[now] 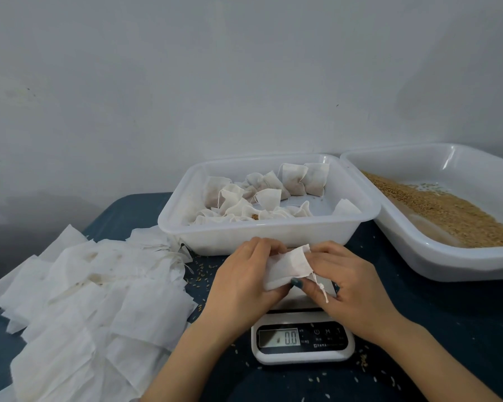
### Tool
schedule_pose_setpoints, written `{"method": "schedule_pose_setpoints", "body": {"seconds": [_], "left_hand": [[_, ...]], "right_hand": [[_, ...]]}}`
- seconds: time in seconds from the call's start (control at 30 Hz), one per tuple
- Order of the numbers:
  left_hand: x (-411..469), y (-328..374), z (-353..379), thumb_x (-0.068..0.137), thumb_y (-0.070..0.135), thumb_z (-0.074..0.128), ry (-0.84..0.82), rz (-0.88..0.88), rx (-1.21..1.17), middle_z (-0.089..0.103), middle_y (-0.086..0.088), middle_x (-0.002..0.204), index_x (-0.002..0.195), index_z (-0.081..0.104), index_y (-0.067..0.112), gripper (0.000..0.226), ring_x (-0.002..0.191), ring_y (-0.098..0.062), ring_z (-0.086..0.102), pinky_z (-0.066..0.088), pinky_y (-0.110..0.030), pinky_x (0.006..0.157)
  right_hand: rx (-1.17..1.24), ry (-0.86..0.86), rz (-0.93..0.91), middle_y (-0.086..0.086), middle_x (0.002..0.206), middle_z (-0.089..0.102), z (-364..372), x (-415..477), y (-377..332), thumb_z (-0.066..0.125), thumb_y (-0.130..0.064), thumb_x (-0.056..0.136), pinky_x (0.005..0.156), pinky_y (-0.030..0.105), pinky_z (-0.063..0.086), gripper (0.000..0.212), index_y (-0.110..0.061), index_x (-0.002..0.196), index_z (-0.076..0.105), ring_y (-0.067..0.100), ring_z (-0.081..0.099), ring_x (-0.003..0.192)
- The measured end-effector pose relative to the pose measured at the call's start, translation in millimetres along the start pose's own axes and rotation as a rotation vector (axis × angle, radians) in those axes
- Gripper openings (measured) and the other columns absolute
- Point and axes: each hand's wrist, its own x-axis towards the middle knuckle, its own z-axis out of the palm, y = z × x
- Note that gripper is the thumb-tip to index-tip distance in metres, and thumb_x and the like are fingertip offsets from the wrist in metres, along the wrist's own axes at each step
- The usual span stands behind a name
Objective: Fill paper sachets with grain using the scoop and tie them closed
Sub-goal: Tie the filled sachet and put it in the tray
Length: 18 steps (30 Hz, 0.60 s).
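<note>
1. Your left hand (244, 275) grips the left end of a flat, empty sachet (286, 266). Its fingers curl over the top edge, and the sachet's lower-left corner is tucked against the palm side.
2. Your right hand (350, 282) pinches the sachet's right end, at the mouth. The fingers bend down over the upper corner and the thumb (298, 283), its nail painted dark, lies against the lower corner.
3. Neither hand is spread wide; both are closed on the one sachet, which is stretched between them. You cannot tell whether the mouth is parted.
4. The drawstring (321, 288) hangs from the sachet's lower right corner, across your right thumb, with a knot near its end.
5. The sachet is held above the platform of the scale (302, 342), just in front of the near tray. The display reads 0.0.
6. The near tray (269, 231), white plastic, holds the filled sachets (298, 181), gathered and tied, mostly toward its back and left.
7. The grain (447, 216) lies in a second white tray (418, 258) at your right, touching or just beside the first.
8. A pile of empty sachets (84, 288) is spread flat on the blue table (436, 329) at your left, reaching the near tray's left corner.
9. Loose kernels (199, 269) are scattered on the table around the scale.
</note>
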Motion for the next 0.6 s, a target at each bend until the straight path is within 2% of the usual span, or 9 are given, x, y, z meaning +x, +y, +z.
{"method": "schedule_pose_setpoints", "body": {"seconds": [0.17,0.27,0.37,0.43,0.53,0.6], "left_hand": [[-0.5,-0.4,0.3,0.078,0.042,0.072,-0.011,-0.019,-0.005,0.056,0.014,0.115,0.121,0.055,0.025,0.049,0.104,-0.006,0.051,0.036,-0.015,0.079],[-0.8,0.5,-0.1,0.078,0.048,0.068,-0.015,-0.015,-0.005,0.055,0.015,0.119,0.123,0.054,0.028,0.051,0.107,-0.005,0.051,0.037,-0.016,0.08],[0.8,0.6,-0.6,0.078,0.051,0.062,-0.008,0.009,0.023,0.057,0.01,0.117,0.123,0.056,0.023,0.053,0.107,-0.011,0.054,0.042,-0.023,0.086],[0.9,-0.6,-1.0,0.077,0.049,0.064,-0.007,0.019,0.045,0.058,0.007,0.116,0.122,0.057,0.02,0.053,0.106,-0.015,0.055,0.044,-0.03,0.087],[0.5,-3.0,-1.5,0.076,0.043,0.073,-0.004,0.025,0.071,0.059,0.006,0.114,0.118,0.059,0.018,0.051,0.103,-0.018,0.055,0.045,-0.035,0.086],[0.8,-4.1,-2.2,0.075,0.044,0.074,-0.005,0.039,0.081,0.061,0.006,0.112,0.114,0.06,0.018,0.049,0.103,-0.018,0.055,0.046,-0.036,0.084]], "right_hand": [[-0.004,-0.008,-0.032,-0.01,0.1,0.068,0.8,0.3,0.5,0.056,-0.038,0.097,0.077,0.035,0.055,0.027,-0.014,0.095,0.07,0.012,0.059,0.112],[0.035,-0.022,-0.037,-0.006,0.099,0.069,1.5,0.4,1.4,0.055,-0.037,0.098,0.083,0.036,0.054,0.028,-0.014,0.091,0.068,0.011,0.054,0.125],[0.061,-0.023,-0.047,-0.009,0.095,0.067,1.7,0.6,0.9,0.06,-0.03,0.095,0.09,0.033,0.053,0.016,-0.017,0.087,0.064,0.01,0.048,0.134],[0.053,-0.041,-0.073,-0.013,0.094,0.065,1.8,0.0,1.5,0.066,-0.022,0.091,0.096,0.033,0.051,0.005,-0.018,0.088,0.064,0.009,0.045,0.136],[0.035,-0.066,-0.108,-0.025,0.092,0.055,0.9,0.7,0.7,0.073,-0.014,0.085,0.095,0.037,0.052,0.015,-0.022,0.087,0.061,0.011,0.045,0.136],[0.037,-0.072,-0.112,-0.025,0.09,0.054,0.0,0.7,0.3,0.074,-0.012,0.085,0.095,0.037,0.052,0.016,-0.021,0.085,0.061,0.012,0.045,0.136]]}}
